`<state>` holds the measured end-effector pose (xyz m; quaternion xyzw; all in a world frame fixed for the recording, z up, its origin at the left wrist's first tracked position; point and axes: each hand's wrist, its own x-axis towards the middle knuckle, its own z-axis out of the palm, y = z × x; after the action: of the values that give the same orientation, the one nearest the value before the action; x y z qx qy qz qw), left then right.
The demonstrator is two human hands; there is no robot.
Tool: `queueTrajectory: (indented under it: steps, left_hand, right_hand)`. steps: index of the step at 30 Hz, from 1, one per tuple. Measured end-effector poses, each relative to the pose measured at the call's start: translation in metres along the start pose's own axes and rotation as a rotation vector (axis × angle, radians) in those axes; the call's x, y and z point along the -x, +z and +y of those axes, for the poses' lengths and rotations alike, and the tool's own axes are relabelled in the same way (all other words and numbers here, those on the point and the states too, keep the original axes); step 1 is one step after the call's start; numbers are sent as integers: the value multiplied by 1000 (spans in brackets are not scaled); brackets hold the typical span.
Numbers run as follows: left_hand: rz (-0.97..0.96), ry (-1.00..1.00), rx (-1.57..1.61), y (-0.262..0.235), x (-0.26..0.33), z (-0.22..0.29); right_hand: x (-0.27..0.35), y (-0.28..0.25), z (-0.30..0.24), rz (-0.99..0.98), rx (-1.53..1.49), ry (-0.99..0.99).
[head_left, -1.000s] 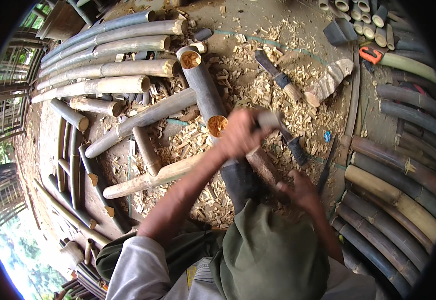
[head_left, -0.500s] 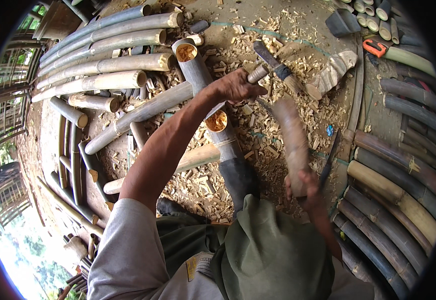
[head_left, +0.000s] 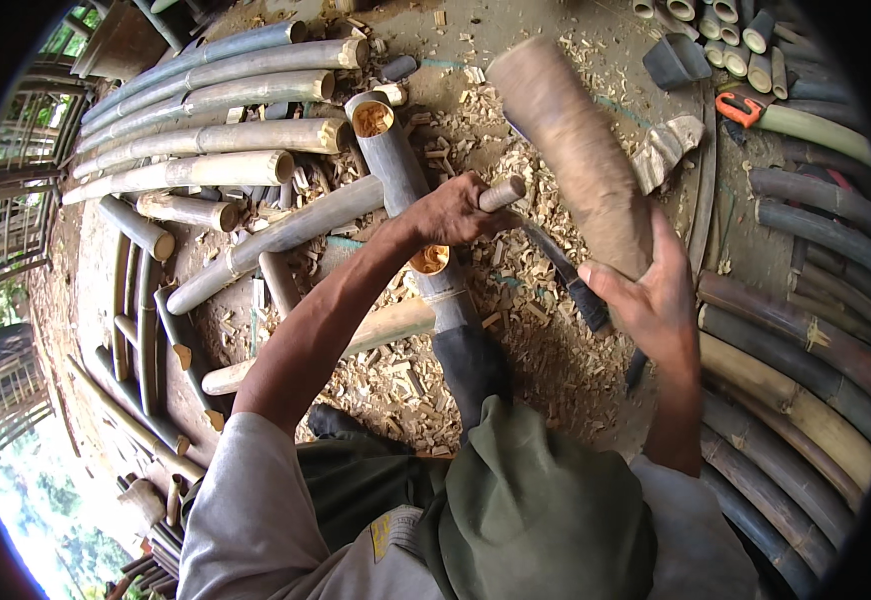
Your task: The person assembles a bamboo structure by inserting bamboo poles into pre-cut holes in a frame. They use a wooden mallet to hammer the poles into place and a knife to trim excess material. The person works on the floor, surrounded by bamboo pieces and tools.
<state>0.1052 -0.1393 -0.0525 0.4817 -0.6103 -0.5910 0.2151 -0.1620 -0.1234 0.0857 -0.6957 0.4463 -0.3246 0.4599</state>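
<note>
My left hand [head_left: 461, 210] is wrapped round the wooden handle [head_left: 503, 194] of a chisel-like tool; its blade is hidden below the hand. Just beneath lies a grey bamboo pole [head_left: 403, 180] with two cut openings showing orange-brown inside, and the hand hovers by the nearer opening [head_left: 430, 260]. My right hand [head_left: 646, 290] grips the narrow lower end of a thick, rough wooden mallet [head_left: 581, 150], raised and tilted to the upper left, blurred by motion. A dark-covered foot [head_left: 471, 365] rests at the pole's near end.
Wood chips [head_left: 396, 385] cover the ground. A curved blade with a dark handle [head_left: 586, 300] lies right of the pole. Bamboo poles [head_left: 226, 130] are laid out at left, more poles [head_left: 786, 400] at right. An orange-handled saw [head_left: 741, 110] and black container [head_left: 676, 60] lie at upper right.
My right hand has swung the mallet up, and it now looks larger and closer. The left hand has shifted slightly left and down, its tool handle tilting more to the right.
</note>
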Motion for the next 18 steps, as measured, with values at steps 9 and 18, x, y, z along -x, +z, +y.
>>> queueTrajectory:
  steps: [9,18]
  left_hand:
    - [96,90,155,-7,21,-11]
    - [355,363,168,-2,58,-34]
  right_hand:
    - [-11,16,-11,-154,216,36]
    - [-33,37,-57,-437,552,115]
